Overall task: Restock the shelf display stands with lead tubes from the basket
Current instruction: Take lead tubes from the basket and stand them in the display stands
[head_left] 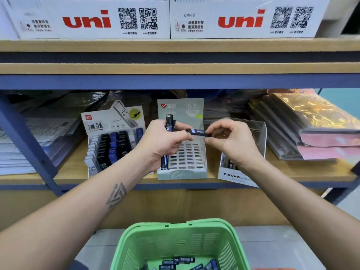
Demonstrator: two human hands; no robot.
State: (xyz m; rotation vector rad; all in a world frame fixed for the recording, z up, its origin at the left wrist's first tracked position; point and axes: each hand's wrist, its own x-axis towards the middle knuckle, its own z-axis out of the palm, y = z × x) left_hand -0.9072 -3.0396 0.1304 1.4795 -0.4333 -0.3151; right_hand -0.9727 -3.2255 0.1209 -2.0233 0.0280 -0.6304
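Both hands were raised in front of the middle shelf [194, 172], just above the pale green display stand [183, 162] with its grid of slots. The left hand [161, 141] was curled around a small bundle of dark lead tubes [169, 123] held upright, their tops poking out above the fingers and their lower ends showing below the palm; how many tubes were in that bundle was hard to make out. The right hand [229, 139] pinched a single lead tube [197, 131] between thumb and fingertips, holding it roughly level so that it bridged the gap between the two hands, its free end reaching the left thumb.

To the left of the green stand stood a stand marked "deli" [113, 141], already packed with rows of white, black and blue tubes. To the right, partly behind the right wrist, was a clear stand labelled MONO [239, 172] with a few dark tubes inside.

Below the arms sat the green basket [175, 244], with more loose tubes [183, 261] lying on its bottom. White uni boxes [93, 18] lined the shelf above.
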